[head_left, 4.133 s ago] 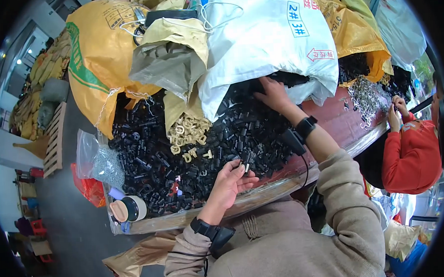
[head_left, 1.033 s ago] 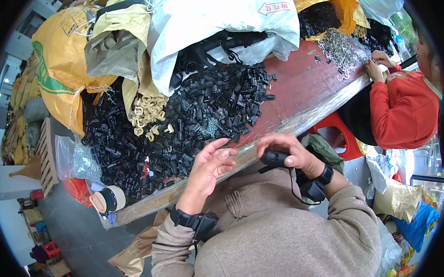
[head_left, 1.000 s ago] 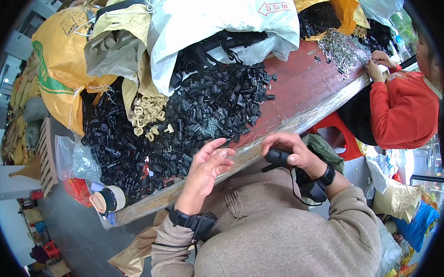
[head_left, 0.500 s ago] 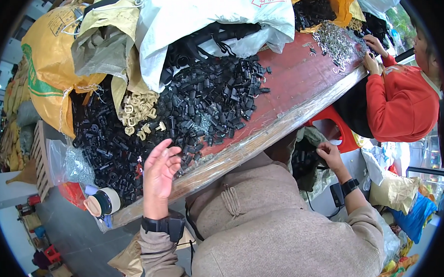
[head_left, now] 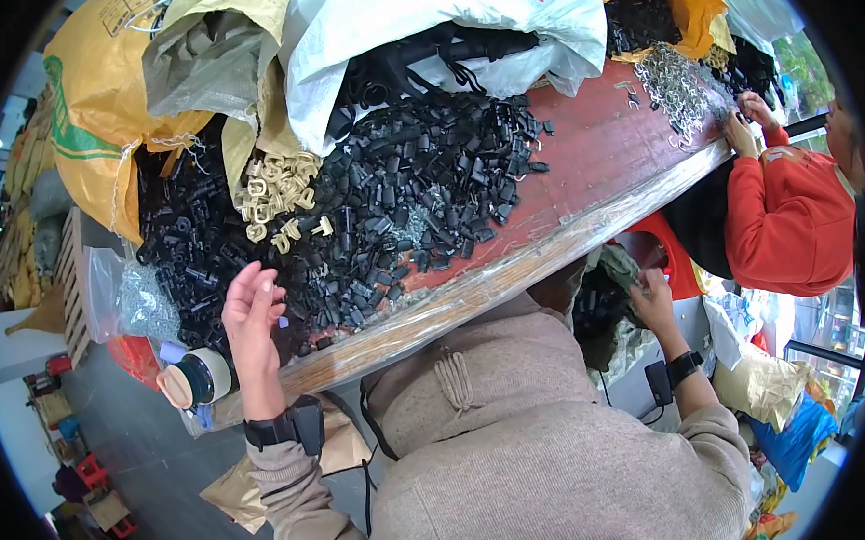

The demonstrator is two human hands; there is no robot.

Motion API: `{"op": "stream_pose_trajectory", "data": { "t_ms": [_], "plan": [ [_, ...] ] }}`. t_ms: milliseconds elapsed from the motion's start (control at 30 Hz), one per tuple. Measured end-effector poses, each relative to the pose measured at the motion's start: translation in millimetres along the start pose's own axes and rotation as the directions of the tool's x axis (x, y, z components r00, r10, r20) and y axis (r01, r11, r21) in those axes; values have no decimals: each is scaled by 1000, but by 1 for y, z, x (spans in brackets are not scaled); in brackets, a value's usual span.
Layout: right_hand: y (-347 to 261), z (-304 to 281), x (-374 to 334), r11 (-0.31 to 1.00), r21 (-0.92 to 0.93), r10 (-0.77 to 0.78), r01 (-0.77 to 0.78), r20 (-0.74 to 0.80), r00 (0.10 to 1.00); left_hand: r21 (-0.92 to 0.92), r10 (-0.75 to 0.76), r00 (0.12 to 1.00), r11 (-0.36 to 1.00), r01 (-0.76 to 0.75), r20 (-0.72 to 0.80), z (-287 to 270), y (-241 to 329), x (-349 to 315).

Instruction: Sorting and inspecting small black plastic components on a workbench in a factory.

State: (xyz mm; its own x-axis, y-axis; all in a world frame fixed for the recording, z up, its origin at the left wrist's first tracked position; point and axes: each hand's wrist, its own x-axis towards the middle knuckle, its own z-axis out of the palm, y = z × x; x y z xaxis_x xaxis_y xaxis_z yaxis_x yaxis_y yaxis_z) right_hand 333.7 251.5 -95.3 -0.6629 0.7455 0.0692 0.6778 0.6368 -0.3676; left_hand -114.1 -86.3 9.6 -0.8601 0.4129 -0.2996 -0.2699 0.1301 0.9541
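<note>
My left hand hovers over the near left edge of the black plastic parts heaped on the table; its fingers are apart and nothing is in them. Beside the table's front edge, my right hand is closed at the rim of a pale woven sack, and the sack's edge rises by the fingertips. Black parts lie inside that sack. Beige plastic clips sit in a small pile beyond my left hand, and small metal pieces are scattered among the black parts.
A lidded cup stands at the table's left corner, near a clear bag of metal pieces. White and yellow sacks line the far side. A co-worker in red handles metal hooks at the right.
My left hand has moved left and slightly nearer. My right hand has moved from over the sack's mouth to its rim, which is now lifted. The view has shifted slightly.
</note>
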Motion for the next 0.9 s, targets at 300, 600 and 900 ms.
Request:
{"op": "stream_pose_trajectory", "data": {
  "t_ms": [300,600,900],
  "plan": [
    [-210,-9,111,603,412,-709,683,-117,696,896,391,915,363,-254,101,-1,-8,14],
    [-256,31,138,637,163,-770,754,188,610,884,376,873,224,-411,310,-9,-12,27],
    [-257,58,127,669,9,-743,743,6,669,838,365,926,472,-274,97,7,-7,9]
  ]
}}
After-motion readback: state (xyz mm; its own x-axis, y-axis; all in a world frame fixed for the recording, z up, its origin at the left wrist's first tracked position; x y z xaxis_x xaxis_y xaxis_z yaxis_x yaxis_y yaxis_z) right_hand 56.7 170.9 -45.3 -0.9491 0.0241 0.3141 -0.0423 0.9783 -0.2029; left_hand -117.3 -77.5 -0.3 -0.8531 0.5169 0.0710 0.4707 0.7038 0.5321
